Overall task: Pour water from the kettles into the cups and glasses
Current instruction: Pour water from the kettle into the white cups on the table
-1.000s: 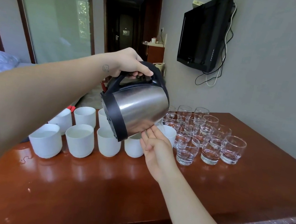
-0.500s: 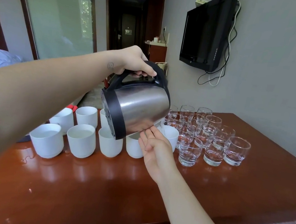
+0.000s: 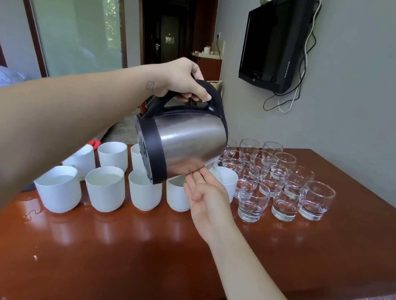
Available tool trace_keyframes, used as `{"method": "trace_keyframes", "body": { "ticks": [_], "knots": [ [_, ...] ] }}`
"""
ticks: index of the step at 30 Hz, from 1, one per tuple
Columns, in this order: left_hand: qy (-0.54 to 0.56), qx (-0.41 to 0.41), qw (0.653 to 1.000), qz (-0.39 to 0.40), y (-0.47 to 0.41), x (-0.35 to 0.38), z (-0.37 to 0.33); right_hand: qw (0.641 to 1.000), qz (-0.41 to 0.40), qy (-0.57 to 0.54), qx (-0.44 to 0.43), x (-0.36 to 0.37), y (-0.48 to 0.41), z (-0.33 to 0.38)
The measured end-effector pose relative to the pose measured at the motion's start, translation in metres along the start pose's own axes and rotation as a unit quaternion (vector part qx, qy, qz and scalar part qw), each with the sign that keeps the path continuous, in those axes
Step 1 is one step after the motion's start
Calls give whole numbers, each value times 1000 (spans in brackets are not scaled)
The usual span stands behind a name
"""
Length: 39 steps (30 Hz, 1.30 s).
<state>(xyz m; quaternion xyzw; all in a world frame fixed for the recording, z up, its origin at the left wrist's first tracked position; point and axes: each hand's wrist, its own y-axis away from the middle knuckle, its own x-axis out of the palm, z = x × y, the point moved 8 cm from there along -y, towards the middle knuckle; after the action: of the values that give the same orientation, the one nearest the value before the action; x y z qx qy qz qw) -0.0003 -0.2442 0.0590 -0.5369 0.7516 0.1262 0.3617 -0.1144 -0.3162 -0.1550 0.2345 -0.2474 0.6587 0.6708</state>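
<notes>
Glossy wooden table point(image 3: 279, 252) (water-spotted), bedroom

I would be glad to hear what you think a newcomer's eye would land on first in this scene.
The steel kettle stands out first, tilted in mid-air at centre. The left hand grips its handle and the right hand touches its lower side with straight fingers. Beneath it, white cups cluster on the left of the wooden table and clear glasses on the right.

A reddish-brown wooden table point(image 3: 329, 259) stands against a grey wall. A black television point(image 3: 272, 37) is wall-mounted, with cables point(image 3: 305, 63) hanging beside it. An open doorway point(image 3: 173, 17) lies beyond.
</notes>
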Motion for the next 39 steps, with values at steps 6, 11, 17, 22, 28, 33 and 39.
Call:
{"method": "trace_keyframes", "body": {
  "ticks": [6,11,17,22,28,33,39],
  "knots": [
    [-5,0,1000,1,-4,-1,-2,1000,3,-6,0,2,-4,-2],
    [-9,4,1000,1,-5,-2,-3,1000,3,-11,-4,3,-5,-1],
    [-13,7,1000,2,-6,-4,-4,1000,1,-15,-1,4,-5,-3],
    [-13,10,1000,-2,-6,-5,-6,1000,4,-21,-3,7,-4,-1],
    [-17,7,1000,-2,-5,-7,-4,1000,5,-20,2,9,-3,-3],
    [-17,6,1000,-3,-4,-8,-4,1000,1,-24,3,9,-4,-4],
    [-17,9,1000,-1,-3,-7,-7,1000,-3,-25,3,10,-2,-3]
  ]
}}
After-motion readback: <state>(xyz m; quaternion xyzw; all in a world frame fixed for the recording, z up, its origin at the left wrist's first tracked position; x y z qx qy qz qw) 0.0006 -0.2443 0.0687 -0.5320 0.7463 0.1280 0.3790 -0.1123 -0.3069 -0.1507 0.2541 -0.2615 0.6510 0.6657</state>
